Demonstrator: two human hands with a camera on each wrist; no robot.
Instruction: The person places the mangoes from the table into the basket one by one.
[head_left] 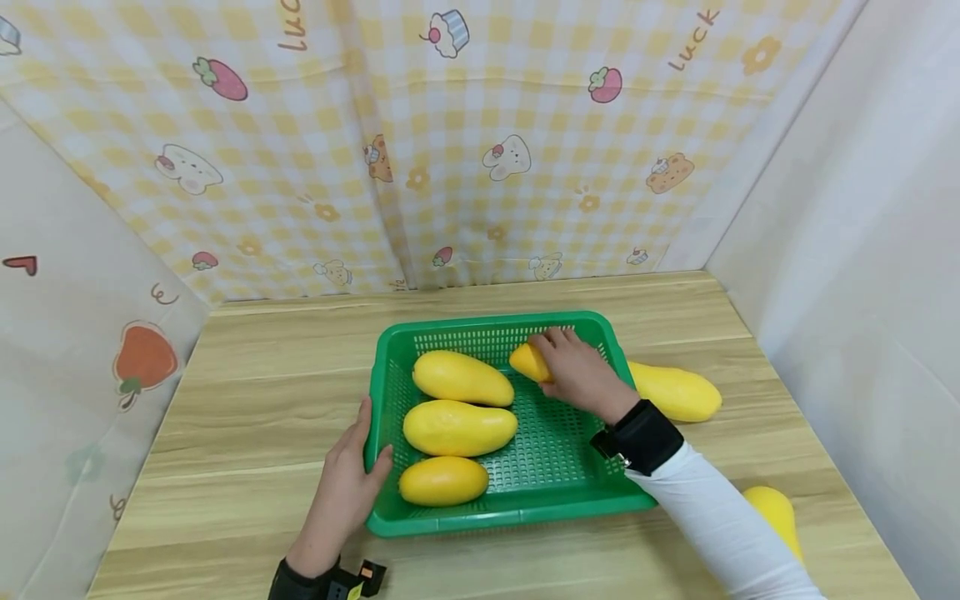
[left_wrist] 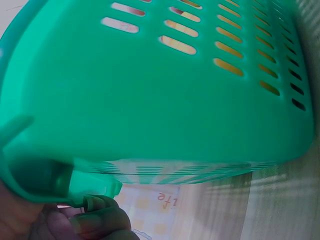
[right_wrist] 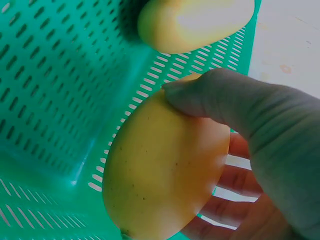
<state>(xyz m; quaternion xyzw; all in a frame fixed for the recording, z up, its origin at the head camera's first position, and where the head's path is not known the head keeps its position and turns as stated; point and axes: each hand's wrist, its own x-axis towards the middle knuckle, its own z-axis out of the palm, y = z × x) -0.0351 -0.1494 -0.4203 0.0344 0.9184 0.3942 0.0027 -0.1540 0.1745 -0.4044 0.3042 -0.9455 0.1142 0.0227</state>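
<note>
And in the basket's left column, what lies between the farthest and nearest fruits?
Another yellow fruit lies between the farthest fruit and the nearest fruit; the head view shows this.

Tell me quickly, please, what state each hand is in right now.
Left hand: closed, holding the green basket by its rim.
Right hand: closed, holding a yellow fruit inside the basket.

Your right arm (head_left: 723,525) reaches out in front of you, and your right hand (head_left: 581,372) is bent in a grip, with its thumb (right_wrist: 215,97) across from its fingers (right_wrist: 227,210). Your left hand (head_left: 347,473) is closer to you, holding on, thumb apart from the other fingers.
</note>
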